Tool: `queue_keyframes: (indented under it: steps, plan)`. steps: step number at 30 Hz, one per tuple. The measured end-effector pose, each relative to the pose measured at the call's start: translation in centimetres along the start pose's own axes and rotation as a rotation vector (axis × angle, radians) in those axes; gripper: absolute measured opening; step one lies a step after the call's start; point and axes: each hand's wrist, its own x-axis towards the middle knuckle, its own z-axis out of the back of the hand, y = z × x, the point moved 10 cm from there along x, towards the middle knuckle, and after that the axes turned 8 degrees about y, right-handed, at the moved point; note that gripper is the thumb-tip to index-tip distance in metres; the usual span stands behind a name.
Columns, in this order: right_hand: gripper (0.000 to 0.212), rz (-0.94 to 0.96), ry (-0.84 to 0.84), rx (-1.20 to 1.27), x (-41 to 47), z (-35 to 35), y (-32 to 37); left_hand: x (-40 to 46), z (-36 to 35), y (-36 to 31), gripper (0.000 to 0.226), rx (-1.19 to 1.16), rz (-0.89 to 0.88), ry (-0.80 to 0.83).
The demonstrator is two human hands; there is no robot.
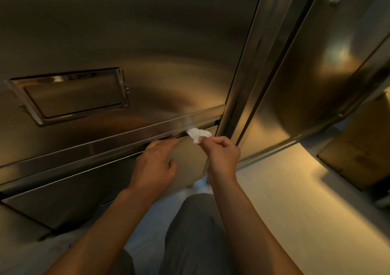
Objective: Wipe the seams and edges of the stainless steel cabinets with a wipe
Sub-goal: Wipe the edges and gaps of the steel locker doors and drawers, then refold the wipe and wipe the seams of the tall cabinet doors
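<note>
Item: wipe, crumpled, pinched by right hand at horiz. seam under cabinet door, positioned to rub the gap. Left hand fingers straight, bracing on edge.

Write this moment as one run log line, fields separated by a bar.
right hand pinches wipe | wipe at cabinet seam | left hand rests on edge
</note>
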Motion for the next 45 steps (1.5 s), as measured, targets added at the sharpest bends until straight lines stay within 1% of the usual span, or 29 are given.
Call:
queue_keyframes:
  steps: [3, 5, 7, 8, 9, 10, 11, 12, 13, 16, 20, 23, 27, 30, 32, 33, 35, 37, 39, 45]
  plan:
    - [0.021, 0.002, 0.060, -0.001, -2.0, -0.7, 0.0, 0.0, -0.2, 0.3, 0.068, 0.009, 0.052, 0.022]
    - [0.016, -0.001, 0.125, 0.002, -3.3, -1.3, -0.2, 0.0, -0.6, 0.2, 0.071, -0.004, 0.048, 0.037]
    - [0.015, -0.012, 0.172, 0.014, -4.6, -1.3, -0.2, -0.3, -0.4, -0.1, 0.070, -0.059, 0.007, 0.027]
    - [0.016, -0.013, 0.194, 0.019, -5.1, -1.1, 0.0, -0.4, -0.3, -0.5, 0.063, -0.081, -0.049, 0.010]
    - [0.017, -0.010, 0.212, 0.021, -5.5, -0.8, 0.2, -0.5, -0.2, -1.0, 0.052, -0.081, -0.119, -0.013]
    - [0.019, -0.002, 0.220, 0.022, -5.9, -0.2, 0.6, -0.6, -0.3, -1.6, 0.042, -0.052, -0.182, -0.027]
    - [0.020, 0.014, 0.211, 0.018, -6.1, 0.6, 1.0, -0.7, -0.7, -2.2, 0.039, -0.016, -0.232, -0.029]
    - [0.020, 0.035, 0.185, 0.011, -6.1, 1.5, 1.5, -0.9, -1.4, -3.0, 0.041, -0.005, -0.264, -0.017]
    - [0.018, 0.056, 0.149, -0.003, -5.9, 2.4, 1.8, -1.0, -2.1, -3.7, 0.042, -0.019, -0.271, 0.003]
    - [0.012, 0.126, 0.060, -0.071, -5.7, 4.4, 2.7, -0.9, -3.6, -5.8, 0.032, -0.126, -0.232, 0.033]
    - [0.011, 0.213, -0.025, -0.143, -6.1, 6.2, 4.4, 0.4, -4.3, -8.3, 0.039, -0.292, -0.194, 0.086]
    - [0.011, 0.174, -0.107, -0.138, -6.4, 8.1, 4.8, 0.5, -5.7, -10.2, 0.042, -0.330, -0.191, 0.181]
    - [0.012, 0.047, -0.196, -0.162, -7.9, 10.3, 4.2, -0.7, -7.6, -11.4, 0.040, -0.386, -0.041, 0.334]
    - [0.012, -0.037, -0.214, -0.162, -9.6, 11.2, 3.8, -1.8, -7.2, -13.1, 0.033, -0.364, 0.012, 0.400]
    - [0.010, -0.075, -0.239, -0.179, -11.1, 12.0, 4.2, -2.7, -6.5, -14.2, 0.042, -0.381, 0.072, 0.480]
    - [0.009, -0.091, -0.256, -0.178, -11.9, 12.3, 4.8, -3.2, -6.0, -14.9, 0.043, -0.386, 0.084, 0.515]
    - [0.008, -0.113, -0.305, -0.162, -13.6, 13.2, 6.6, -3.7, -4.6, -16.9, 0.034, -0.381, 0.075, 0.557]
    - [0.009, -0.123, -0.343, -0.120, -15.2, 14.1, 9.0, -3.9, -2.4, -19.4, 0.027, -0.392, 0.068, 0.563]
    - [0.009, -0.140, -0.362, -0.059, -16.7, 14.8, 11.9, -3.9, 0.0, -22.2, 0.024, -0.410, 0.063, 0.576]
    - [0.007, -0.156, -0.310, 0.002, -19.4, 15.9, 23.4, -3.0, 7.8, -31.2, 0.018, -0.448, 0.055, 0.608]
